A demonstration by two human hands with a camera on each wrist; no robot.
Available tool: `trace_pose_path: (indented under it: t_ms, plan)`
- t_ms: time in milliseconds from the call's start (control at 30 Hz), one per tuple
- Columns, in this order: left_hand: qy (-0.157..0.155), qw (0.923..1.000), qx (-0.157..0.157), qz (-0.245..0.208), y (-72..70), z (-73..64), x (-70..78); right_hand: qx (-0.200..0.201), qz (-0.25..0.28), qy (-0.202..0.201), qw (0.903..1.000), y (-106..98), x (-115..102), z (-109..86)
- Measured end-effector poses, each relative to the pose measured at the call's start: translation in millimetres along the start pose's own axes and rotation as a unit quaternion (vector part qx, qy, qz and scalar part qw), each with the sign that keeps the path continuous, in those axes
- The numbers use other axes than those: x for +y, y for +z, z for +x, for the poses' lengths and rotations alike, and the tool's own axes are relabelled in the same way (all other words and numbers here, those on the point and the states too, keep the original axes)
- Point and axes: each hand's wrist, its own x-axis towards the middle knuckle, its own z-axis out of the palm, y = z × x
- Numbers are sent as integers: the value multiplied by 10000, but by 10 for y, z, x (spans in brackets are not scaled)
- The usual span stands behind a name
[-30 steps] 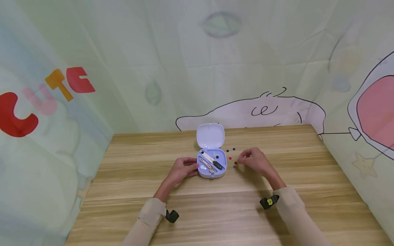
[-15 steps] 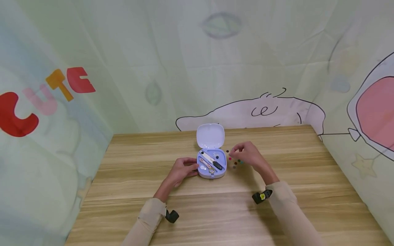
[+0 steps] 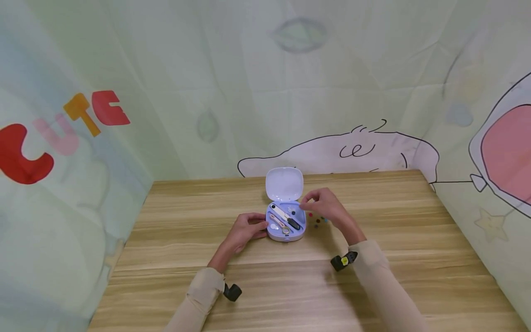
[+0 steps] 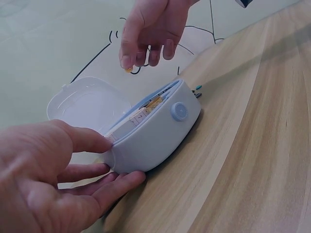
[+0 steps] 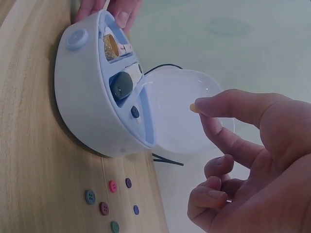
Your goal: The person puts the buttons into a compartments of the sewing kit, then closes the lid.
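Note:
A white sewing box (image 3: 286, 238) with a pale blue tray stands on the table, its lid (image 3: 284, 183) raised. At its left side, my left hand (image 3: 244, 229) holds the wall, thumb on the rim and fingers against the outside. My right hand (image 3: 325, 204) hovers over the box's right rim, pinching a small yellow button (image 5: 193, 108) between thumb and index finger. Inside the tray lie a white tool with a black end (image 3: 285, 216), a gold thimble (image 5: 111, 47), a strip with printed numbers (image 4: 139, 117) and a dark button (image 5: 135, 111).
Several loose buttons lie on the table right of the box, among them a pink button (image 5: 112, 186), a dark red button (image 5: 104, 208) and a green button (image 5: 114, 226). Behind the wooden table (image 3: 199, 198) hangs a printed cloth (image 3: 249, 92).
My right hand has moved left from beside the loose buttons to the box's right rim, a yellow button between its fingertips. My left hand has stayed on the box.

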Motion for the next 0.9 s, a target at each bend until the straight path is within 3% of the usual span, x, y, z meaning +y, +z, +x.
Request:
trace_pose_path:
  t_ms: [367, 900]
  plan:
    - [27, 10000, 21, 29, 1, 9, -12, -156, -35, 211, 9997, 25, 8, 56]
    - [28, 10000, -31, 34, -14, 21, -34, -124, -23, 62, 9999, -109, 110, 33]
